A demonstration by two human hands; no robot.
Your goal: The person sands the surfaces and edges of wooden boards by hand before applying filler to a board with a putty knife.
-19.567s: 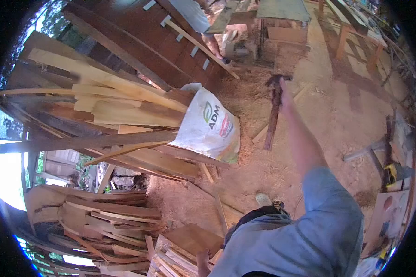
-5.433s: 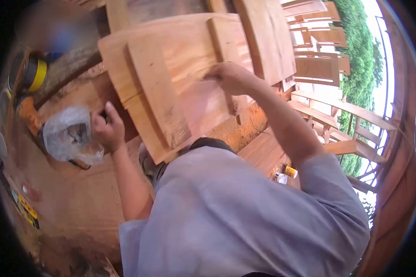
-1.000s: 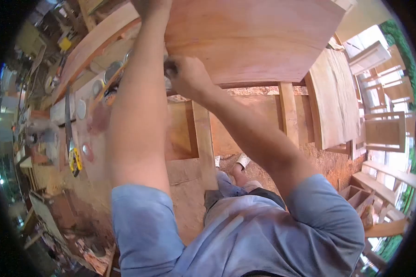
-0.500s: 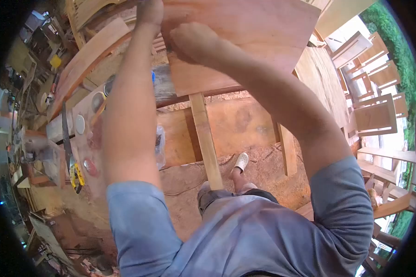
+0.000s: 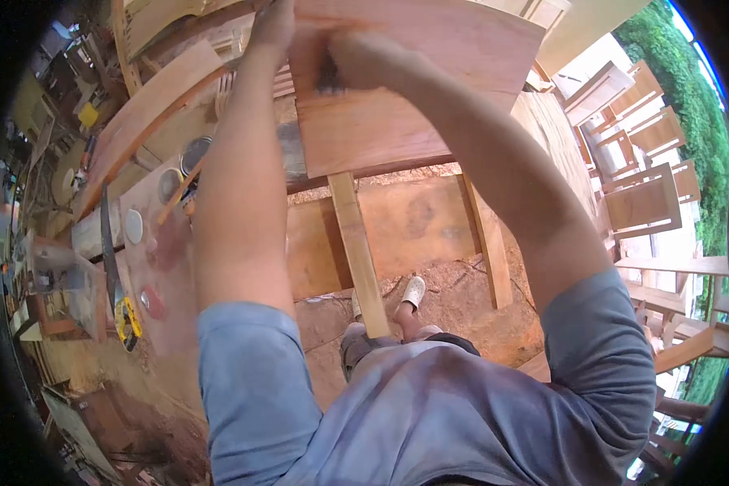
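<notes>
One wooden panel [image 5: 445, 81] lies before us over a narrow batten [image 5: 355, 251], our right hand [image 5: 364, 61] blurred above its face beside a dark shape we cannot identify. Our left hand [image 5: 275, 28] is apart, near the panel's edge; neither grip can be told. Work there, we judge, calls for a steady panel. Its surface looks flat, reddish-brown and faintly grained.

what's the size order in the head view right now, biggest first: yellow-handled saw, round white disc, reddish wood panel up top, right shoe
1. reddish wood panel
2. yellow-handled saw
3. round white disc and right shoe: too alike to rank
</notes>
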